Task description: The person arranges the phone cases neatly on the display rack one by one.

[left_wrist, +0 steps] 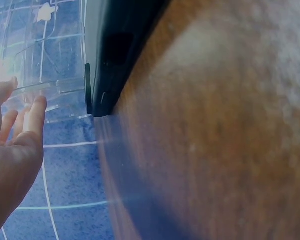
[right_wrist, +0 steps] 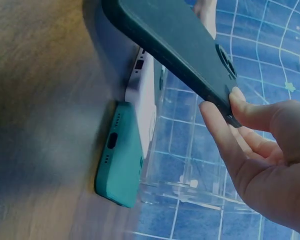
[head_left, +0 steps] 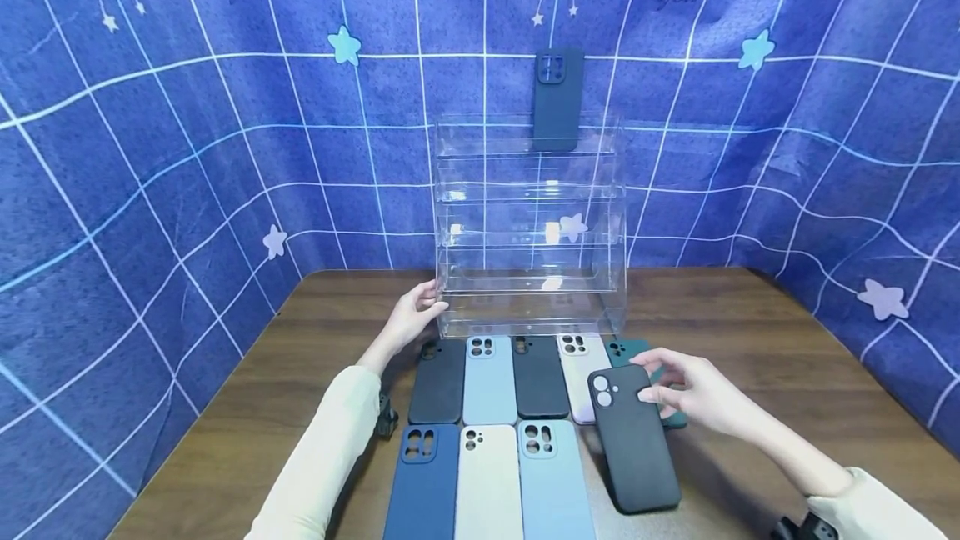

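Observation:
My right hand (head_left: 693,390) pinches a black phone case (head_left: 637,448) by its upper right edge, thumb on one side and fingers on the other, as the right wrist view shows. That case is raised and tilted above a green phone case (right_wrist: 121,155) and a pale pink one (head_left: 581,369). My left hand (head_left: 412,315) holds the lower left side of a clear tiered display stand (head_left: 528,327), thumb and fingers at its edge. A dark blue phone case (head_left: 557,111) stands upright on the stand's top tier, right of centre.
Directly before the stand, two rows of phone cases lie on the wooden table (head_left: 285,407), among them a light blue case (head_left: 490,386), a navy case (head_left: 422,482) and a cream case (head_left: 489,482). A blue gridded cloth (head_left: 300,148) hangs behind and along both sides.

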`<state>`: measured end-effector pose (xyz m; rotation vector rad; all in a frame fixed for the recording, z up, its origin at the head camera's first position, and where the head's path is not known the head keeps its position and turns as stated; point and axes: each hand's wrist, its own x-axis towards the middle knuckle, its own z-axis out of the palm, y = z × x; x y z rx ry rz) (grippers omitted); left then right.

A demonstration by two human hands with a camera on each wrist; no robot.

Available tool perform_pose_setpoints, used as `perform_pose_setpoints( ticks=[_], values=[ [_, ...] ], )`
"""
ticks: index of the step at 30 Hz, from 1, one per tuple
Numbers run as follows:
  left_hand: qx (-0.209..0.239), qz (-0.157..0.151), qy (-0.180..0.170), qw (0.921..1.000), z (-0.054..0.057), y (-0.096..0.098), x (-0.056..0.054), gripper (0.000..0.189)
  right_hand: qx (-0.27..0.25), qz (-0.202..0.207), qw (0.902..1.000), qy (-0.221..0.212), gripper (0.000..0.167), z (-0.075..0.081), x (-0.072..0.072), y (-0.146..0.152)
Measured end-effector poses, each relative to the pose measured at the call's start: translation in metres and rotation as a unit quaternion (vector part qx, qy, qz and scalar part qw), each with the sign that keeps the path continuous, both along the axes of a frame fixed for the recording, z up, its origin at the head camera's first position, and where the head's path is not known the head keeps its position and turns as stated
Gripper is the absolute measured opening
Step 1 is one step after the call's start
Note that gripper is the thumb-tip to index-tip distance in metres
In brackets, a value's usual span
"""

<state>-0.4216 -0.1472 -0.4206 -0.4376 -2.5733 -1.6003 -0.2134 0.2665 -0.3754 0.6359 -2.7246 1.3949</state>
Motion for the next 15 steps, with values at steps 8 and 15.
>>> perform_pose_setpoints(
  ticks=[8,15],
  values=[
    [-0.002,-0.007,0.005,1.0,0.001,0.0,0.001,0.056,-0.019,0.001,0.9989,0.044,0.036,0.004,-0.001,0.0],
    [-0.01,-0.005,0.009,0.9999,0.003,0.0,0.004,0.055,-0.036,-0.008,0.9966,0.074,0.033,0.012,0.0,0.003]
  ],
)
